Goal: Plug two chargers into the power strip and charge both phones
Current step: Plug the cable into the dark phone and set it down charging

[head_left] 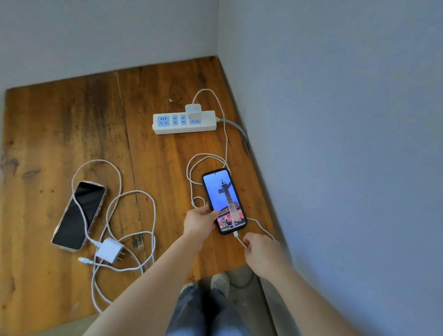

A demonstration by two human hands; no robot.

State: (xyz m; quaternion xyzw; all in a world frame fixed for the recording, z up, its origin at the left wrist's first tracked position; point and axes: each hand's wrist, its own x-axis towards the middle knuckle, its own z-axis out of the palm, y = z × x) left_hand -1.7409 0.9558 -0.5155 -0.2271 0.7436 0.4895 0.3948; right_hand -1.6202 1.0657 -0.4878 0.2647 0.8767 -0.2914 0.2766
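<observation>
A white power strip lies at the back of the wooden table. One white charger is plugged into its right end. Its cable loops down to a black-cased phone with a lit screen; the connector sits in the phone's bottom edge. My left hand grips this phone's lower left side. My right hand pinches the cable just below the connector. A second phone with a dark screen lies at the left, a cable draped over it. A second white charger lies unplugged beside it, its cable coiled loosely.
The table stands in a corner, with grey walls behind and on the right. The strip's grey power cord runs off the table's right edge. My legs and shoes show below the front edge.
</observation>
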